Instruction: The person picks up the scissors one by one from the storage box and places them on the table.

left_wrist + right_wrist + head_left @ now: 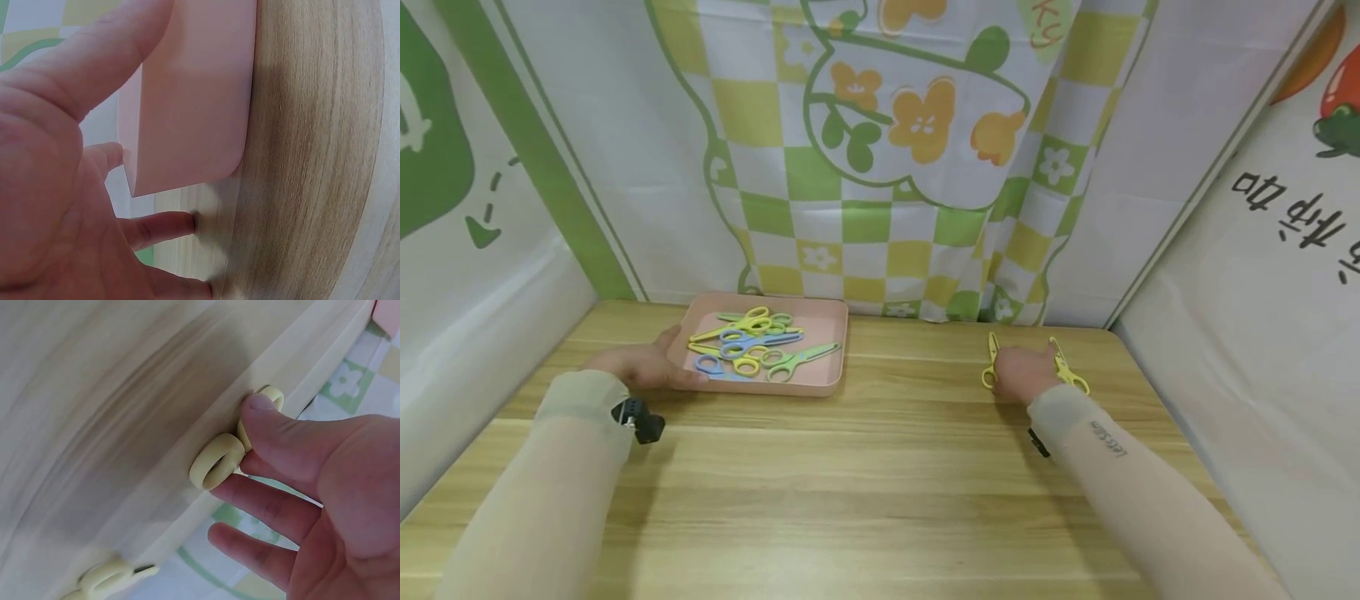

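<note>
At the left end of the shallow pink tray (816,385), my left hand (643,367) has its fingers spread and nearly straight. In the left wrist view the thumb (119,50) lies along the tray's side, one fingertip touches its corner, and two others reach down to the wooden table. Toward the table's far right, my right hand (1024,372) pinches a yellow pair of scissors (217,461) by its handle loops between thumb and fingers. Its blade (993,343) points away toward the curtain. A second yellow pair of scissors (1062,367) lies just right of that hand.
Several blue, green and yellow scissors (760,342) lie jumbled in the tray. Behind the wooden table (865,492) hangs a checked curtain (880,225), down to its far edge. Printed sheets (1240,275) stand along both sides.
</note>
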A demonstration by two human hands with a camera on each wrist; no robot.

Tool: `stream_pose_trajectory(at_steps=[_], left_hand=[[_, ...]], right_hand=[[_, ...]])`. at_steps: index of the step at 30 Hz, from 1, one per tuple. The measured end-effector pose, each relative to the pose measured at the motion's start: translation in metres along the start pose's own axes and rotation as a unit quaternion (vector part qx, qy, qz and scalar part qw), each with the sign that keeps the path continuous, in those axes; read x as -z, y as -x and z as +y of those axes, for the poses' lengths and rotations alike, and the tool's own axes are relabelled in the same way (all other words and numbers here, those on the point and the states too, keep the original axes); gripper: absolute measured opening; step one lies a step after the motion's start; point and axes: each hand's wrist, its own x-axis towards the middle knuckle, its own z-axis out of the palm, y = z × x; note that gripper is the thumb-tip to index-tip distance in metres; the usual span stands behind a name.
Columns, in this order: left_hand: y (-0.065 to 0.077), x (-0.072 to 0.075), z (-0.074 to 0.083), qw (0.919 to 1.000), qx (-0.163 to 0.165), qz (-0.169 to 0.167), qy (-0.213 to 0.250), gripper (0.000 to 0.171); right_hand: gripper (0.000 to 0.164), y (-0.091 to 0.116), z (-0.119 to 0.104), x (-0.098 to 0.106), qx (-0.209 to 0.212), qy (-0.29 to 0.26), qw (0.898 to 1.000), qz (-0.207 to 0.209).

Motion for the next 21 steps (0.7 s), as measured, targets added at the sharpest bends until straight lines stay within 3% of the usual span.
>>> stream_pose_trajectory(at_steps=[9, 21], left_hand=[[0.025, -0.001, 0.027, 0.9999, 0.000, -0.005, -0.014, 0.131], [0.021, -0.002, 0.022, 0.9999, 0.009, -0.007, -0.008, 0.136]], right_hand=[[0.021, 0.009, 0.022, 0.003, -0.009, -0.018, 1.000, -0.005], [0.018, 0.007, 0.037, 0.001, 0.002, -0.043, 0.999, -0.014]])
